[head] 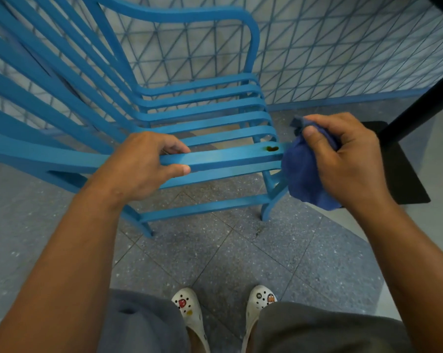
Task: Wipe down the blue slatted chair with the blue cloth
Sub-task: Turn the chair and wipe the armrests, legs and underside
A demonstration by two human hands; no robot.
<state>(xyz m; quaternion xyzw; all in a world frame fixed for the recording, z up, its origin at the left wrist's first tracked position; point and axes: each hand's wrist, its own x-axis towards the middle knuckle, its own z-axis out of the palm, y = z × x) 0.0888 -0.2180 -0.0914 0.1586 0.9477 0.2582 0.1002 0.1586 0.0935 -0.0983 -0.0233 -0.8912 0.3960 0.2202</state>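
— Two white clogs point(223, 317) are seen nearest, at six o'clock, dotted with small charms, below grey shorts point(144, 324). What is found beyond them?

— Speckled grey floor tiles point(240, 256) are crossed next, and then the hands are reached. The left hand point(144, 166) is wrapped round the front slat point(228, 156) of the blue chair point(179, 115), at about nine o'clock from the middle of the view; the fingers are curled over the top edge and the thumb is laid along the near face.

— And the other hand?

— The right hand point(342, 159), at three o'clock, is closed on the blue cloth point(304, 171). The cloth is bunched in the fist and is hung down just past the right end of that same slat; whether slat and cloth are touching cannot be told.

— Is anything marked on the slat?

— A dark spot point(272, 148) is seen near its right end, just beside the cloth.

— And farther off?

— The seat slats are followed towards twelve o'clock, where the curved armrest point(215, 17) is met; the long back slats are fanned out towards ten o'clock. Behind the chair a wall with a blue diamond grid point(330, 52) is seen, and a black table leg point(419, 105) with its flat base is placed at two o'clock.
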